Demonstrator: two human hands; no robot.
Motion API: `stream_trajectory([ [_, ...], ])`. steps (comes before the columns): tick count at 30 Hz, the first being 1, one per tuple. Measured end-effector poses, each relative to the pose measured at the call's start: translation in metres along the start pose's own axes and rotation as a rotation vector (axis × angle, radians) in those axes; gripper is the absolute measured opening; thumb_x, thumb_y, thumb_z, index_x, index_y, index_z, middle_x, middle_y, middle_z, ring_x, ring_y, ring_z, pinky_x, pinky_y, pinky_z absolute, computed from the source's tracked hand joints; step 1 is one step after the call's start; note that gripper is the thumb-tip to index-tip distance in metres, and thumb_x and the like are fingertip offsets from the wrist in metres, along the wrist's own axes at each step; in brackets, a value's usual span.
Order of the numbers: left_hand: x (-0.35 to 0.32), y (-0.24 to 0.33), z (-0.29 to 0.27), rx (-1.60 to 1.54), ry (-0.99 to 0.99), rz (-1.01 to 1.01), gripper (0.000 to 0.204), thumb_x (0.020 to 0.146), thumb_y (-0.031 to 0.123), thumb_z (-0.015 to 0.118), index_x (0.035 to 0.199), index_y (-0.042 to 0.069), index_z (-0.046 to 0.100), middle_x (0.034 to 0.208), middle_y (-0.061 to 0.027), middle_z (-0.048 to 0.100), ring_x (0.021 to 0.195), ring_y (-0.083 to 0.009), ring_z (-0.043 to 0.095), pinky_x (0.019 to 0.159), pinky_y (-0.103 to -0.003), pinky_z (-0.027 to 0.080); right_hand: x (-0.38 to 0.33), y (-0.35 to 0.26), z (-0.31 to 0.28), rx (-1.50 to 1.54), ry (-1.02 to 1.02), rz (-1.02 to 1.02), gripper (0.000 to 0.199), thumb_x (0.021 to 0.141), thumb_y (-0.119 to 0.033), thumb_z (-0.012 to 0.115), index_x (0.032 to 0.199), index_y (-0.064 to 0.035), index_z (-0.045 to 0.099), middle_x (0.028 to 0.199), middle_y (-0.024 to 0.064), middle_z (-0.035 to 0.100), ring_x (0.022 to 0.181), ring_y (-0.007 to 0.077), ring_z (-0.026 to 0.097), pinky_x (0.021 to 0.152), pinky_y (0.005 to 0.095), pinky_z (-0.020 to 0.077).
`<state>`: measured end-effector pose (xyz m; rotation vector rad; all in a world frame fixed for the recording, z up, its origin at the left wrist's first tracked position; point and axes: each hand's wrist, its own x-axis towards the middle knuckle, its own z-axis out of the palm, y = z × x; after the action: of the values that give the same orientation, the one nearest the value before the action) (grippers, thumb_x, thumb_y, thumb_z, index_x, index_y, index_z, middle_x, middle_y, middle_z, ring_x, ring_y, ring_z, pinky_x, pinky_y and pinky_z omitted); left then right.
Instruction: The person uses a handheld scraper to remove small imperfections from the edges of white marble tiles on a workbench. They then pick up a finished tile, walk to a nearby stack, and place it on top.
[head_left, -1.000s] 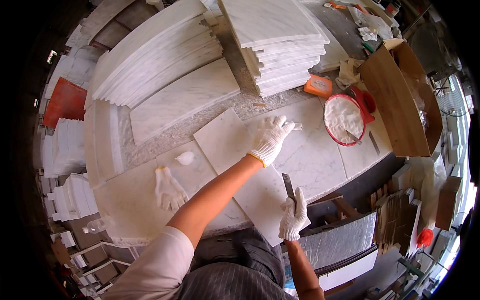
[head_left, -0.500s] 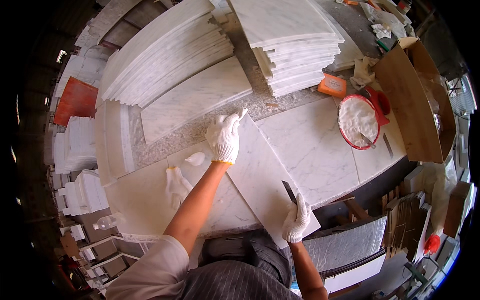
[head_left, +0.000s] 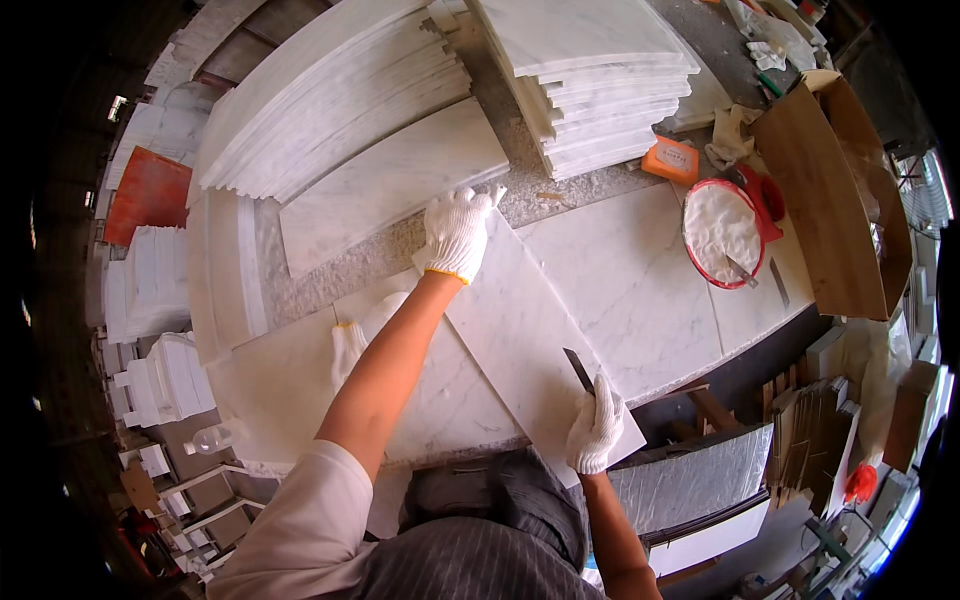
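A long white marble slab [head_left: 530,320] lies aslant over other slabs on the bench, its near end jutting past the front edge. My left hand [head_left: 458,232], in a white knit glove, is closed at the slab's far end and covers much of that edge; its fingertips are partly hidden. At the near right end, my gloved right hand [head_left: 595,430] is closed round a scraper [head_left: 578,370] whose dark flat blade points away from me. That hand rests by the slab's edge. Left of the slab lies a loose white glove [head_left: 347,350], partly behind my left forearm.
Stacks of marble slabs [head_left: 330,100] [head_left: 600,90] stand at the back. To the right are a red-rimmed tub of white paste [head_left: 720,230] with a tool in it, an orange box [head_left: 670,160] and a cardboard carton [head_left: 830,200]. A plastic bottle [head_left: 208,440] lies at left.
My left hand has moved a little farther away along the slab's far end. My right hand still holds the scraper in nearly the same place. The whole view has shifted slightly.
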<state>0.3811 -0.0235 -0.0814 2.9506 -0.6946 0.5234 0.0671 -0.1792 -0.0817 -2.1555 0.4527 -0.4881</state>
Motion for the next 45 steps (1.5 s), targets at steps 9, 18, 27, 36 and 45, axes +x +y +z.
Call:
stream_trajectory([
  [9,-0.026,0.041,-0.032,-0.350,-0.260,-0.079,0.011,0.090,0.019,0.057,0.085,0.017,0.067,0.082,-0.0077,0.065,0.080,-0.0302,0.063,0.068,-0.044,0.050,0.000,0.005,0.002,0.009,0.071,-0.026,0.037,0.088,0.005,0.054,0.124,-0.0005,0.059,0.087,0.0113,0.062,0.076,0.0240,0.059,0.071,0.0352,0.0485],
  [18,-0.029,0.117,-0.020,-0.466,-0.076,0.095,0.024,0.081,0.006,0.064,0.105,0.005,0.065,0.114,-0.0163,0.063,0.104,-0.0358,0.059,0.090,-0.044,0.048,-0.004,0.005,0.003,0.108,0.113,0.088,0.036,0.089,0.005,0.057,0.124,-0.0007,0.060,0.085,0.0098,0.061,0.072,0.0183,0.059,0.068,0.0318,0.0488],
  [27,-0.064,0.086,-0.048,-0.491,-0.053,0.202,0.050,0.079,0.014,0.067,0.127,0.004,0.053,0.135,-0.0167,0.048,0.124,-0.0360,0.046,0.104,-0.049,0.037,0.011,-0.006,-0.016,0.469,0.150,0.669,0.032,0.090,0.002,0.060,0.122,0.0014,0.062,0.092,0.0052,0.063,0.076,0.0105,0.058,0.066,0.0250,0.0490],
  [36,-0.187,0.139,-0.073,-0.261,-0.503,0.825,0.064,0.098,0.053,0.035,0.148,0.013,0.036,0.157,-0.0108,0.027,0.146,-0.0264,0.022,0.121,-0.046,0.012,0.196,0.009,-0.125,-0.264,0.244,-0.028,0.021,0.091,-0.009,0.062,0.110,-0.0049,0.068,0.094,0.0099,0.067,0.076,0.0197,0.065,0.068,0.0317,0.0524],
  [45,-0.202,0.157,-0.120,-0.996,-0.594,0.609,0.019,0.085,0.023,0.067,0.099,0.010,0.063,0.098,-0.0044,0.060,0.096,-0.0239,0.057,0.093,-0.040,0.045,0.263,0.056,-0.113,-0.790,-0.100,-0.127,0.027,0.094,-0.026,0.049,0.116,-0.0173,0.063,0.113,0.0107,0.064,0.100,0.0353,0.063,0.082,0.0440,0.0508],
])
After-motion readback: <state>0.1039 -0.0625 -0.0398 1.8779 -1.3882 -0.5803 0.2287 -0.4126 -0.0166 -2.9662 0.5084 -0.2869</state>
